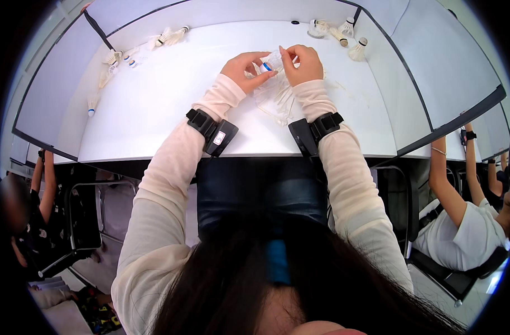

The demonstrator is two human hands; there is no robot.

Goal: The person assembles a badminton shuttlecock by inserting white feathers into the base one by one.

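**Blue-banded base held up between both hands**

From my feed, the left hand (246, 71) is partly curled, thumb and fingers gripping a blue-banded base (267, 67), small and round with a brownish face. The right hand (304, 64) has its thumb and finger pinched on a translucent piece (275, 57) just beside it; whether the two join, I cannot tell. Both sit above the middle of the white tabletop (166, 100), over pale strands (285, 103).

I see wide room leftward to the left partition (48, 95), less toward the right partition (389, 84); the front edge (255, 157) runs below the wrists.

My count: two loose bases (133, 63) at left, one shuttlecock (92, 105) nearer the front, at least three in the right rear corner, two black wrist straps (326, 125).
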